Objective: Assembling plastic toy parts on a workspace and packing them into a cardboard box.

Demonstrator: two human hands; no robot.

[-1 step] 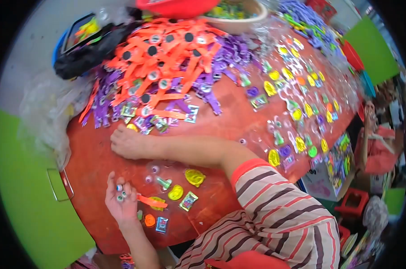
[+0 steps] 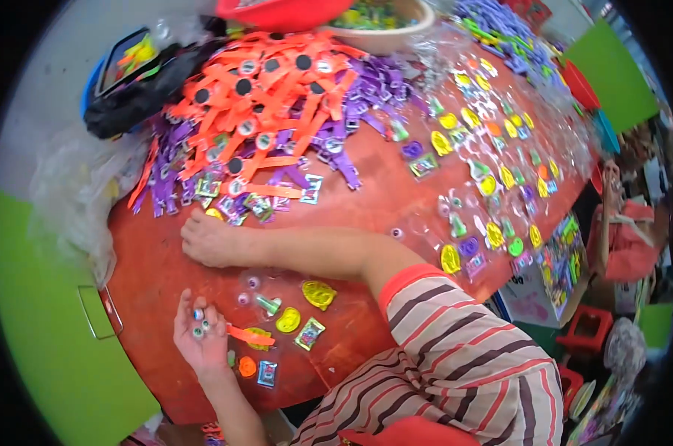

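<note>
Straps [image 2: 271, 119] pile beyond right hand [image 2: 213, 239], grip unclear; left hand [image 2: 204, 346] spread beneath toy eyeballs [image 2: 197, 332].

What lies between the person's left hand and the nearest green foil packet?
In the head view, an orange strap, lying across a yellow piece, is between the left hand and the green foil packet.

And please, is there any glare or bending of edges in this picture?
In the head view, white glints streak the clear plastic bags at right; the red tabletop bows along its left edge, probably lens distortion; fine detail looks soft.
</note>
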